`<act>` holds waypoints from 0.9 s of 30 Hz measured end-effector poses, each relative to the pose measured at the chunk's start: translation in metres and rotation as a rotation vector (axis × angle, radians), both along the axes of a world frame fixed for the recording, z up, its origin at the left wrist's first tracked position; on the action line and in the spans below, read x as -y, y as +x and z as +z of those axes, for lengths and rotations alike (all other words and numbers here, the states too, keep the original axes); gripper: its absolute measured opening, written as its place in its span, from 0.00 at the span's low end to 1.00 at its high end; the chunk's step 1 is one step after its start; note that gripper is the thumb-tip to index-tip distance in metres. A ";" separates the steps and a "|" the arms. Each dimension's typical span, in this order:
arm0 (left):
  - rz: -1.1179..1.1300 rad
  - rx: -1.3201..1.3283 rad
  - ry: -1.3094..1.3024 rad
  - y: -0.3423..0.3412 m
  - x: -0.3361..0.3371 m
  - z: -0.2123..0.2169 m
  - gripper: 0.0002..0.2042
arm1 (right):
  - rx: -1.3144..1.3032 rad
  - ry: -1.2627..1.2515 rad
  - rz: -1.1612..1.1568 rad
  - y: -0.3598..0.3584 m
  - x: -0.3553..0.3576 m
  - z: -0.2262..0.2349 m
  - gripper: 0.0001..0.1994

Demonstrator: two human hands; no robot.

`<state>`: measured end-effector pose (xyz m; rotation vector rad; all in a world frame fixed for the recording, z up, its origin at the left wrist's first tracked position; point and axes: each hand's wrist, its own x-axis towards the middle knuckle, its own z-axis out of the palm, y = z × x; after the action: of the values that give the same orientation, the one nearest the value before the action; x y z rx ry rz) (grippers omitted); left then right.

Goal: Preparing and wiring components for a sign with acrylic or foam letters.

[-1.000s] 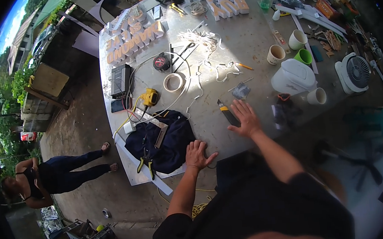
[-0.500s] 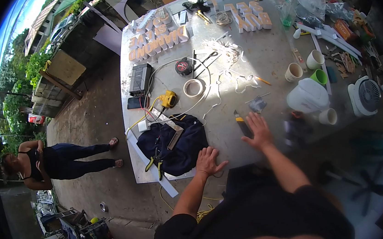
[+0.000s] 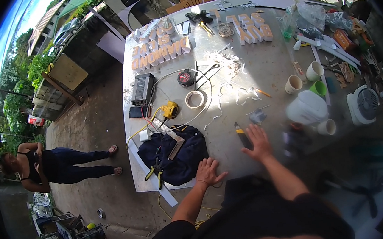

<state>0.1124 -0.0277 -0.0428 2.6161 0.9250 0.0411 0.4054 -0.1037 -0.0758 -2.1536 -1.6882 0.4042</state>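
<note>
A tape roll [image 3: 195, 99], paper cups [image 3: 293, 84], a white fan [image 3: 364, 104] and cut-out letters [image 3: 162, 54] lie about.

We see bare grey tabletop [image 3: 232, 155] open between both hands; dark blue cloth bag [image 3: 177, 160] blocks left, white plastic jug [image 3: 308, 108] blocks right.

L hand [image 3: 208, 172] flat, fingers spread, R hand [image 3: 257, 141] flat, open

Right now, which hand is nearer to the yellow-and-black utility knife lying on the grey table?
Right. The right hand lies flat with its fingertips right beside the yellow-and-black utility knife. The left hand rests nearer the table edge, next to the dark blue cloth, farther from the knife.
</note>
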 end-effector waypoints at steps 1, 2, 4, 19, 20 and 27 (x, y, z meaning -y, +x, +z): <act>-0.002 -0.007 0.002 0.001 -0.001 0.000 0.30 | 0.003 0.003 -0.007 0.000 0.000 -0.001 0.52; -0.010 -0.004 0.004 0.001 -0.001 0.000 0.30 | 0.005 0.012 -0.011 0.000 0.000 -0.003 0.52; -0.009 0.014 0.023 0.001 0.000 -0.001 0.30 | 0.008 0.021 -0.024 -0.001 0.001 -0.003 0.52; -0.009 -0.011 0.018 0.001 -0.001 -0.001 0.30 | 0.002 0.033 -0.019 0.000 -0.001 0.000 0.51; -0.008 -0.011 0.017 0.001 -0.001 -0.001 0.30 | 0.003 0.034 -0.018 -0.001 -0.001 0.000 0.51; -0.002 0.021 0.029 0.000 0.002 0.000 0.29 | -0.006 0.014 -0.023 -0.001 0.001 -0.001 0.51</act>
<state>0.1129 -0.0293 -0.0424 2.6377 0.9210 0.0816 0.4042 -0.1042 -0.0766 -2.1574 -1.6574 0.3904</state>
